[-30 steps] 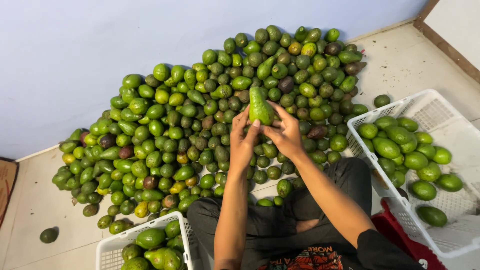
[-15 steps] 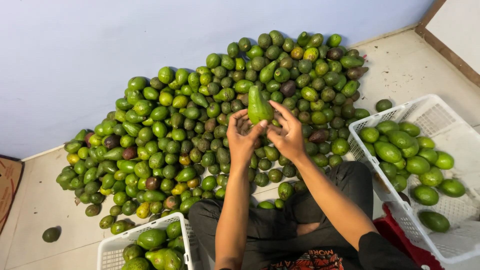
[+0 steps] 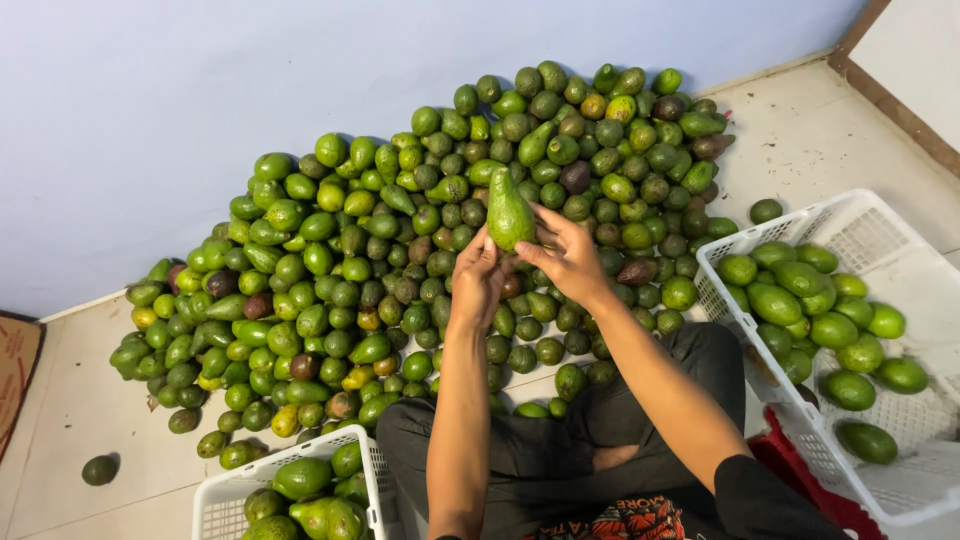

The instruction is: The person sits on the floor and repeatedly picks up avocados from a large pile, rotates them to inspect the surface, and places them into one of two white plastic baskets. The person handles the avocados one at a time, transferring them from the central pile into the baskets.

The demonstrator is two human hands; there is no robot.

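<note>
A large green avocado (image 3: 510, 213) is held upright between both my hands, above a big heap of avocados (image 3: 400, 260) on the floor against a pale blue wall. My left hand (image 3: 477, 282) grips its lower left side and my right hand (image 3: 566, 257) cups its lower right side with fingers spread. The heap holds mostly green fruit with a few dark and yellowish ones. I sit cross-legged in dark trousers just in front of the heap.
A white plastic crate (image 3: 880, 250) at the right holds several large avocados. Another white crate (image 3: 225, 495) at the lower left holds a few more. One avocado (image 3: 100, 469) lies alone at the far left, another (image 3: 766, 210) by the right crate. Brown cardboard (image 3: 15, 370) is at the left edge.
Both hands stay on the same avocado, turning it slightly in place above the heap. The view has shifted a little; nothing else moved.
</note>
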